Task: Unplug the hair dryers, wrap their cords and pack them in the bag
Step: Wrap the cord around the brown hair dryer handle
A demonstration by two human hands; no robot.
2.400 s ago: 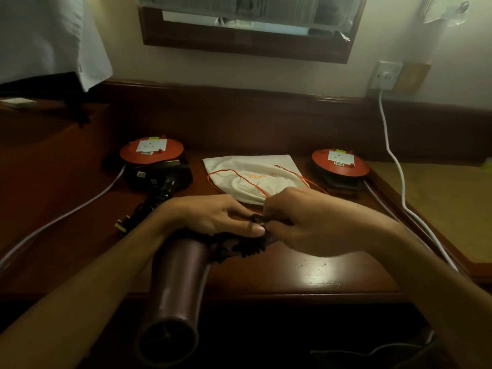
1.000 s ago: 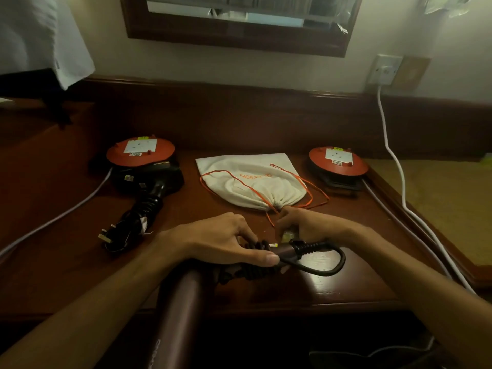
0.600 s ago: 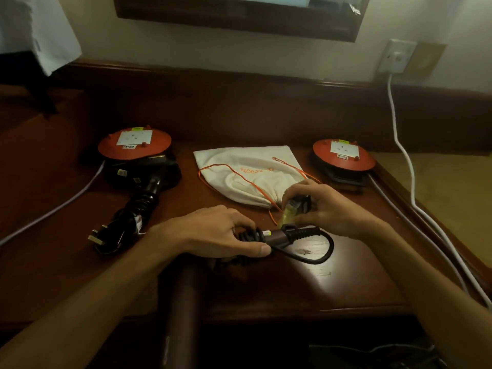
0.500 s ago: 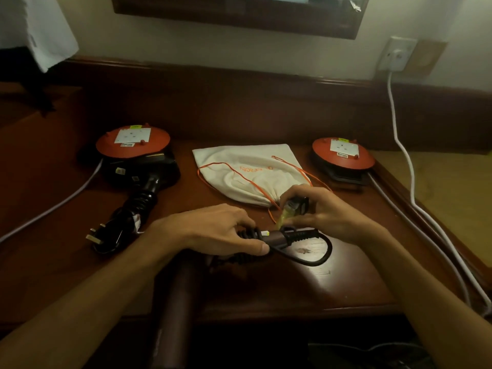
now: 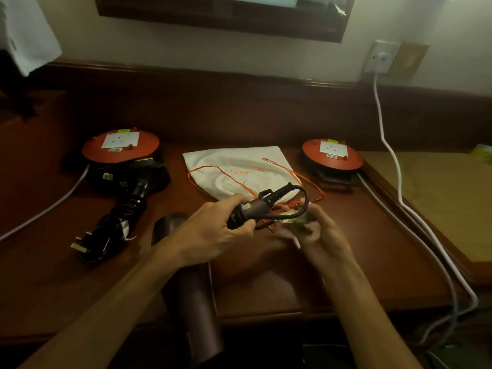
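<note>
A brown hair dryer (image 5: pixel 194 299) hangs barrel-down over the desk's front edge. My left hand (image 5: pixel 210 233) grips its cord-wrapped handle, lifted and tilted toward the bag. A short cord loop (image 5: pixel 303 198) arcs from the handle end to the plug (image 5: pixel 292 218), pinched in my right hand (image 5: pixel 319 235). The white drawstring bag (image 5: pixel 239 169) with orange cords lies flat behind my hands. A second, black hair dryer (image 5: pixel 133 193) lies to the left, its cord wound round the handle and its plug (image 5: pixel 80 245) loose on the desk.
Two orange extension reels stand on the dark wooden desk (image 5: pixel 266 283): one at left (image 5: pixel 119 147), one at right (image 5: pixel 332 155). A white cable (image 5: pixel 386 139) runs from the wall socket (image 5: pixel 380 58) down the desk's right side. A framed mirror hangs above.
My left hand has raised the brown dryer's handle off the desk and tilted it toward the bag. My right hand has dropped lower with the plug, under the cord loop.
</note>
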